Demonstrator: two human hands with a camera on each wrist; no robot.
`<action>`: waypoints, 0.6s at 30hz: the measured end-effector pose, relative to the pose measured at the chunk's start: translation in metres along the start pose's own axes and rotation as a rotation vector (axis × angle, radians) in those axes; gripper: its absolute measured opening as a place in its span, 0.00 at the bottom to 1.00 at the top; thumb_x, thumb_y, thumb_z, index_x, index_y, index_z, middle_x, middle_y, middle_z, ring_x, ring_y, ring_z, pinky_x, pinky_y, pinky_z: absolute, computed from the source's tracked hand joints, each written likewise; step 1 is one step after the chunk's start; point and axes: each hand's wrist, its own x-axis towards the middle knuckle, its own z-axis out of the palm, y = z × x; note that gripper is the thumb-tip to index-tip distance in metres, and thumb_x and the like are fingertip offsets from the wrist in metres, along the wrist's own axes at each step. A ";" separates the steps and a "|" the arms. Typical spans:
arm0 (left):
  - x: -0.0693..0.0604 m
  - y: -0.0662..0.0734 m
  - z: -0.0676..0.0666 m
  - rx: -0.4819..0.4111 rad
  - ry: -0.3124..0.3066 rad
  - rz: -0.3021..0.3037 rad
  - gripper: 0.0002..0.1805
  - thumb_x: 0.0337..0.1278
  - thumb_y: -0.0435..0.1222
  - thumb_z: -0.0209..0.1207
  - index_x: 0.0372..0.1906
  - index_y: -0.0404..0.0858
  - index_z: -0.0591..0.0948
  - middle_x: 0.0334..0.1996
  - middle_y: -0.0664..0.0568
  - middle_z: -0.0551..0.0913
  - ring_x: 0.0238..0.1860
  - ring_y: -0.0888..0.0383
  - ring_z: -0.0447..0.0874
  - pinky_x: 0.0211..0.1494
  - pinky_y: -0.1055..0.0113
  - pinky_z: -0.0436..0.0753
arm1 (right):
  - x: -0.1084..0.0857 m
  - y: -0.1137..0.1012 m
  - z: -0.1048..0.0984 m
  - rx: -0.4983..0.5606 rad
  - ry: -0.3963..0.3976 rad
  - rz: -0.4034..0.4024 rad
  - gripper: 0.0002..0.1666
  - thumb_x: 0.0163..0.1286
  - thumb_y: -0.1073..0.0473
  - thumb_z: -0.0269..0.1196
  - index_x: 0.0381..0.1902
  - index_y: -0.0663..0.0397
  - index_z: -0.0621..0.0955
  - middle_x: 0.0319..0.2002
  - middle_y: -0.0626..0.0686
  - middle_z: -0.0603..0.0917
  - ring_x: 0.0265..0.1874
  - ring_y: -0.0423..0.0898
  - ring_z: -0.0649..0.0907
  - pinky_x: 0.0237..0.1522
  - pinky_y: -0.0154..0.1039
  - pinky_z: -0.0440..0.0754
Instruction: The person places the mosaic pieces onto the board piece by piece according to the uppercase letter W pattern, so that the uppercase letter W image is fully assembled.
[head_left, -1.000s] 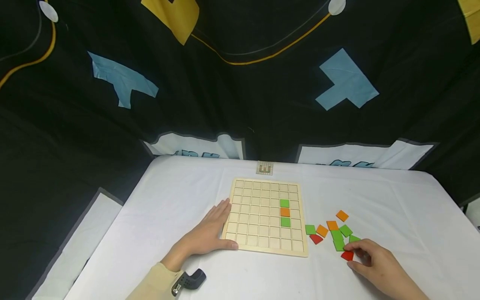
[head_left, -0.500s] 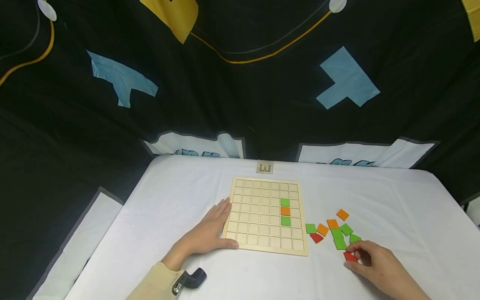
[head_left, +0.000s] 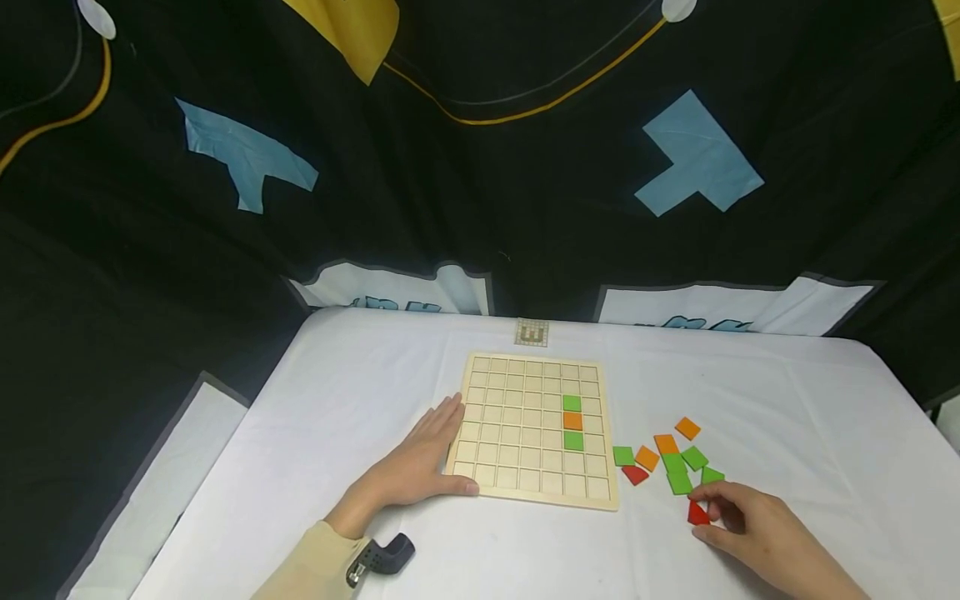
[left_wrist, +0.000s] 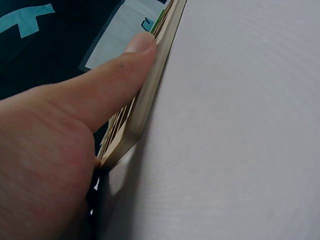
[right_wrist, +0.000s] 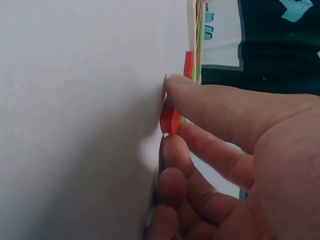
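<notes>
In the head view a pale wooden grid board (head_left: 517,433) lies flat on the white table. Along one column near its right side sit a green tile (head_left: 572,403), an orange tile (head_left: 572,421) and another green tile (head_left: 573,441). My left hand (head_left: 416,467) rests against the board's left edge with straight, spread fingers, its thumb lying on the near-left corner; the left wrist view shows that thumb (left_wrist: 120,70) over the rim. To the right, my right hand (head_left: 750,525) pinches a red tile (right_wrist: 170,119) between thumb and fingers, low at the table surface. The fingers partly cover this tile.
Between board and right hand lie loose tiles: several green ones (head_left: 678,482), several orange ones (head_left: 647,458) and another red tile (head_left: 635,475). A small gridded square (head_left: 532,332) lies beyond the board. A dark curtain (head_left: 480,208) hangs behind the table.
The red tile at my right fingertips has shifted and turned a little, its visible outline now different. My left hand and the board stay in place; the head view moved slightly.
</notes>
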 end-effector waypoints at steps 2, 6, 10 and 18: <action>0.000 0.000 0.000 -0.004 -0.002 -0.001 0.67 0.50 0.66 0.65 0.79 0.27 0.46 0.81 0.39 0.40 0.81 0.45 0.35 0.81 0.49 0.41 | 0.000 0.001 -0.001 -0.002 -0.004 -0.013 0.21 0.55 0.54 0.77 0.47 0.48 0.85 0.29 0.44 0.73 0.31 0.41 0.72 0.27 0.30 0.71; 0.001 0.000 0.000 -0.002 -0.003 0.000 0.67 0.50 0.66 0.64 0.79 0.27 0.46 0.81 0.39 0.40 0.81 0.45 0.35 0.81 0.48 0.41 | 0.000 0.002 -0.002 -0.003 -0.010 -0.023 0.20 0.56 0.56 0.77 0.46 0.48 0.85 0.29 0.44 0.74 0.31 0.42 0.73 0.28 0.29 0.73; 0.001 0.000 0.000 0.004 -0.001 0.004 0.67 0.50 0.66 0.64 0.79 0.27 0.46 0.81 0.39 0.39 0.80 0.45 0.34 0.81 0.48 0.41 | 0.000 0.002 -0.002 -0.001 -0.010 -0.034 0.19 0.56 0.57 0.77 0.46 0.48 0.85 0.30 0.44 0.74 0.32 0.41 0.73 0.29 0.29 0.74; 0.000 -0.001 0.000 0.002 -0.005 -0.001 0.67 0.50 0.66 0.64 0.79 0.28 0.45 0.81 0.40 0.39 0.81 0.46 0.34 0.81 0.49 0.41 | -0.001 0.002 -0.004 -0.001 -0.053 -0.072 0.20 0.57 0.58 0.75 0.50 0.44 0.86 0.32 0.43 0.76 0.32 0.39 0.74 0.31 0.29 0.77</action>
